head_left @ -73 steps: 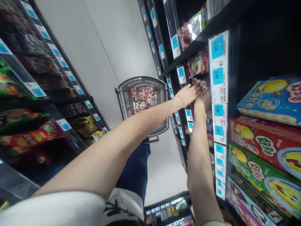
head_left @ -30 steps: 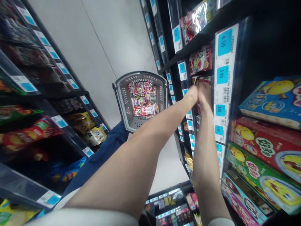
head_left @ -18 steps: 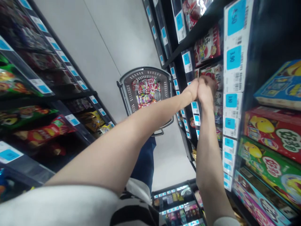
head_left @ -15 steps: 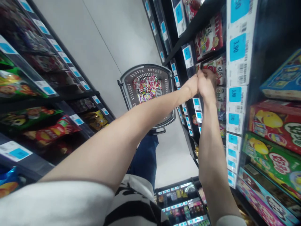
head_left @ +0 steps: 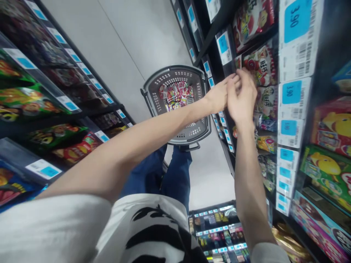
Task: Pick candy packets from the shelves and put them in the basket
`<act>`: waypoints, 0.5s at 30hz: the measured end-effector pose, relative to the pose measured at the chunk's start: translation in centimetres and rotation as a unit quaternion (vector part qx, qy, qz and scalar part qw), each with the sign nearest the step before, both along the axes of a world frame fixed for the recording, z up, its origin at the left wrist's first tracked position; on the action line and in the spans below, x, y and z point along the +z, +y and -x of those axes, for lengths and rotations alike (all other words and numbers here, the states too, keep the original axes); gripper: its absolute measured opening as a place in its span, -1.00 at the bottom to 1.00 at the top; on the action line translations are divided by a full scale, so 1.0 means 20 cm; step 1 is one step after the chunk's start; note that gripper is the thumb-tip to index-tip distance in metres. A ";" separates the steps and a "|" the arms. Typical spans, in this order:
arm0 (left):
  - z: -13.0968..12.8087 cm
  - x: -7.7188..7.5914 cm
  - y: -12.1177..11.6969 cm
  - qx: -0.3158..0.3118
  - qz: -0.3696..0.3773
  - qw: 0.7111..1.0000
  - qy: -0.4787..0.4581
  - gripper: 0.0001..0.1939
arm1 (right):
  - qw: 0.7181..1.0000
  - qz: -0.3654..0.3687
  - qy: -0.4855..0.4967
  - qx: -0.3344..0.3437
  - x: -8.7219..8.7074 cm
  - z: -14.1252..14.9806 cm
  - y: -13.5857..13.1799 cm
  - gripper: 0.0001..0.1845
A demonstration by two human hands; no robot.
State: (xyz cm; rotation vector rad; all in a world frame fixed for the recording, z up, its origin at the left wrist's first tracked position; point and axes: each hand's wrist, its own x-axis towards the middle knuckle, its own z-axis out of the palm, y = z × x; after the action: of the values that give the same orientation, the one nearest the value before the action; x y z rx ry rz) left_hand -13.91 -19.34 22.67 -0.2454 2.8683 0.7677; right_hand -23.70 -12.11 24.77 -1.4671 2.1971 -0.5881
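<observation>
My left hand and my right hand meet in front of the right-hand shelf, fingertips touching. Both pinch with closed fingers at the near edge of a red and white snack packet that hangs in the shelf row. What exactly sits between the fingertips is hidden by the fingers themselves. Behind my forearms, on the floor of the aisle, stands a grey perforated shopping basket with several colourful candy packets in it.
Dark shelves with blue price tags line both sides of the narrow aisle. Boxed sweets fill the right shelf nearest me, and chip bags fill the left. A low display stands by my legs.
Both hands stayed together and shifted along the right shelf to the red and white packet. The view has tilted, so the basket now sits lower behind my left forearm.
</observation>
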 end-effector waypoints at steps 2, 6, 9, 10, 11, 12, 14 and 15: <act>-0.26 0.04 0.08 0.055 -0.021 0.998 0.012 -0.41 | 0.999 0.046 -0.011 -0.001 0.03 -0.09 0.11 -0.48; -0.98 0.05 0.46 0.166 -0.130 0.965 -0.157 -0.46 | 0.997 0.044 -0.065 -0.026 -0.07 -0.31 0.38 -0.58; -1.49 0.08 0.82 0.221 -0.207 0.857 -0.417 -0.35 | 0.979 -0.092 -0.181 -0.019 -0.27 -0.50 0.58 -0.61; -1.62 0.09 0.92 0.214 -0.233 0.813 -0.490 -0.31 | 0.961 -0.165 -0.220 -0.025 -0.35 -0.56 0.63 -0.58; -1.71 0.09 0.99 0.212 -0.250 0.767 -0.551 -0.26 | 0.937 -0.239 -0.251 -0.038 -0.44 -0.62 0.68 -0.52; -1.77 0.09 1.05 0.223 -0.251 0.739 -0.584 -0.19 | 0.912 -0.300 -0.275 -0.055 -0.52 -0.68 0.72 -0.46; -1.79 0.05 1.09 0.226 -0.263 0.707 -0.616 0.01 | 0.876 -0.371 -0.296 -0.082 -0.69 -0.79 0.78 -0.39; -1.78 0.01 1.09 0.229 -0.264 0.703 -0.620 0.12 | 0.867 -0.386 -0.300 -0.093 -0.77 -0.84 0.80 -0.38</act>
State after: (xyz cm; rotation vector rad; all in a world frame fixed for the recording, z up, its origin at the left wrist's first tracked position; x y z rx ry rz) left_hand 21.61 2.37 22.95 -0.9564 1.2383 0.9257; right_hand -6.89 3.87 9.39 -0.5497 1.7404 -0.1323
